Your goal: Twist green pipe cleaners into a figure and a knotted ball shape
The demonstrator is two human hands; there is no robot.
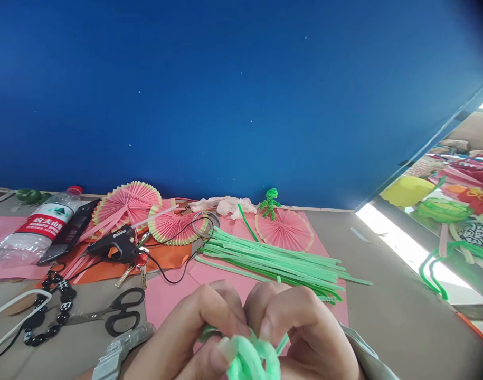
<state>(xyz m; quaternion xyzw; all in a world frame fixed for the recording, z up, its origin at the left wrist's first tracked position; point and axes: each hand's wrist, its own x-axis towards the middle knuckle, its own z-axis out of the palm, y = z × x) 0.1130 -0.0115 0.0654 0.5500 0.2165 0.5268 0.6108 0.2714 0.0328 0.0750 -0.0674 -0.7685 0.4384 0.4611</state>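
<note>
Both hands meet low in the middle of the head view, pinching a looped light green pipe cleaner [251,361]. My left hand [193,330] has its thumb and bent fingers closed on the loops from the left. From the right, my right hand [304,327] grips the same piece with its fingers curled, and a short green end sticks out beside it. The lower part of the loops is cut off by the frame. Just beyond the hands lies a bundle of green pipe cleaners [273,261] on pink paper [166,295]. A small green pipe cleaner figure [270,203] stands behind it.
Pink folded paper fans [130,203] lie at the back near a blue panel [241,105]. On the left are a plastic bottle [43,224], a black glue gun [114,245], keys [143,274], black-handled scissors [122,311] and a black bead string [63,311].
</note>
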